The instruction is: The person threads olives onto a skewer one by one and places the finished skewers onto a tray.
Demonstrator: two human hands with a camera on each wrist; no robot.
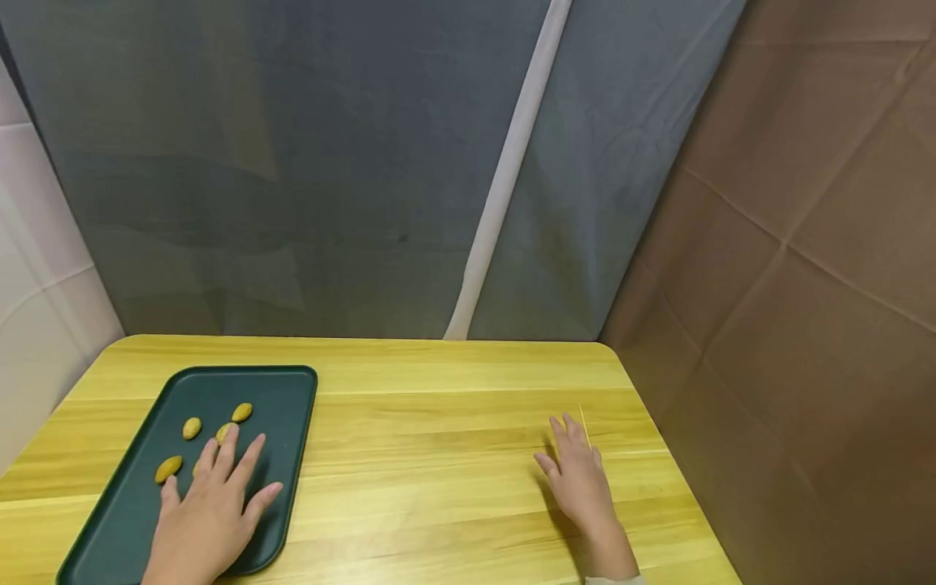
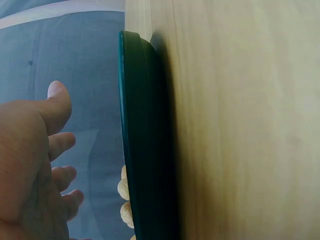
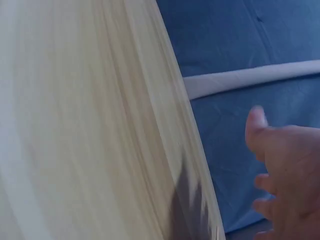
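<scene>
My left hand [image 1: 205, 520] hovers above a dark green tray [image 1: 292, 382] on the left of the table, its fingers spread. On the tray lie several small oval yellow-brown nuts in the shell, such as one nut [image 1: 169, 469] by the little finger and another nut [image 1: 242, 412] beyond the fingertips. The hand hides part of the group. In the left wrist view, nuts [image 2: 127, 214] show past the tray's rim, with a gap to the hand. My right hand [image 1: 581, 483] is over the table's right side, fingers extended. Beside it shows a thin pale stick [image 1: 584, 422], its lower end hidden.
The wood-grain table [image 1: 424, 455] has rounded far corners. A grey cloth [image 1: 329, 162] with a white strip [image 1: 504, 179] hangs behind it. Brown cloth [image 1: 804, 325] stands along the right side and white cloth [image 1: 44, 268] along the left.
</scene>
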